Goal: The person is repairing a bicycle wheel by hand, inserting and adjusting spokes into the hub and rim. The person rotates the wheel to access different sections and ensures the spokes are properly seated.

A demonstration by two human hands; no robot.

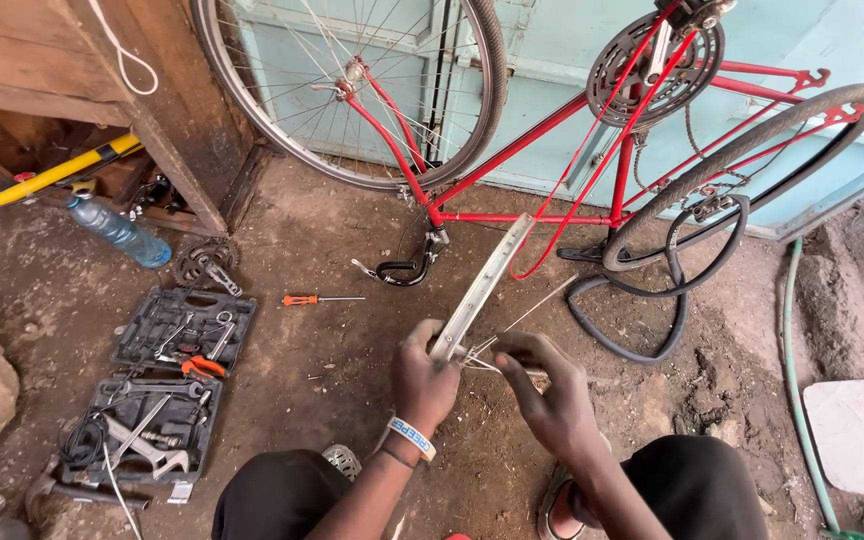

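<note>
My left hand (422, 378) grips the near edge of a bare silver wheel rim (482, 285), seen edge-on and rising away from me. My right hand (542, 385) pinches thin metal spokes (537, 310) where they meet the rim. A wristband sits on my left wrist. Behind the rim stands an upside-down red bicycle frame (552, 190) with its front wheel (352, 90) in place.
A loose tyre (752, 160) and a black inner tube (642, 300) lie against the frame on the right. An open black tool case (167, 380) lies on the dirt at left, with an orange-handled screwdriver (317, 299), a water bottle (117, 232) and a green hose (797, 380) around.
</note>
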